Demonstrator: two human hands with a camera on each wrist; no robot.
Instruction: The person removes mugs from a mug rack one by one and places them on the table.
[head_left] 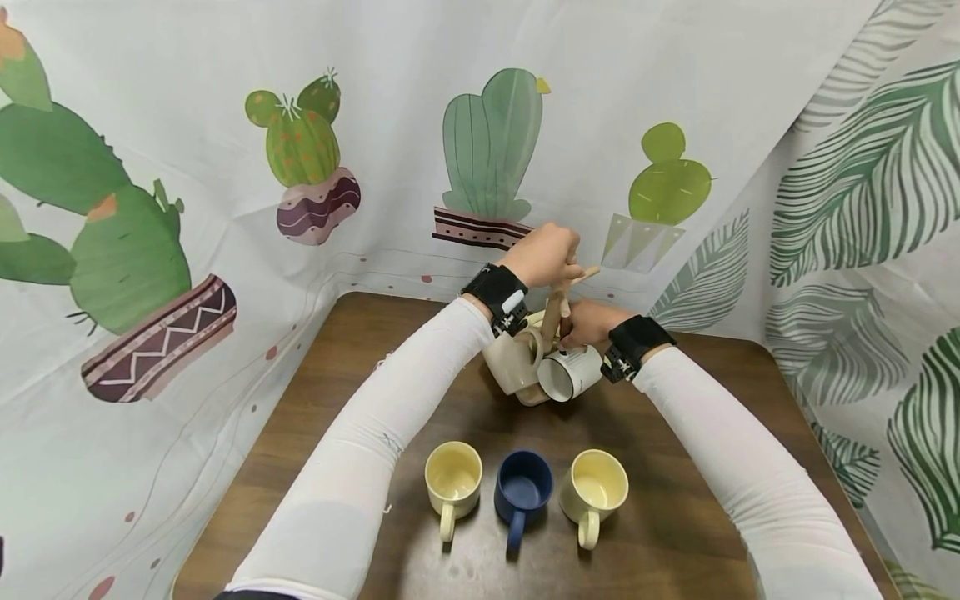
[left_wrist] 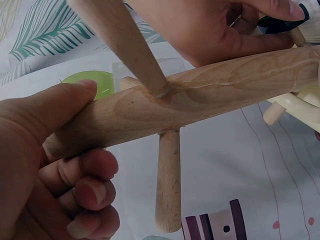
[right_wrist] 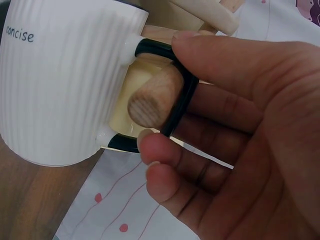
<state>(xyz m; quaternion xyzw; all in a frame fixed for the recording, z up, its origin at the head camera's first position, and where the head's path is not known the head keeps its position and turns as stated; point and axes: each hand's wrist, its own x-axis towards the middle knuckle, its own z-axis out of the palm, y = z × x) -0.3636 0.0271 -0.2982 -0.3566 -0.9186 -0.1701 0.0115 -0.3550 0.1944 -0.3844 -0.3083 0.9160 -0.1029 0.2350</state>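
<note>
A wooden mug rack with pegs stands at the table's back. My left hand grips the top of its post, thumb on one side and curled fingers on the other in the left wrist view. A white ribbed mug marked "concise" hangs tilted, its dark green handle looped around a peg. My right hand pinches that handle between thumb and fingers. Beside it, a cream mug is at the rack's left, and a pale yellow one shows partly in the left wrist view.
Nearer me, a yellow mug, a dark blue mug and another yellow mug stand upright in a row on the brown wooden table, handles toward me. A cactus-print cloth hangs behind the table.
</note>
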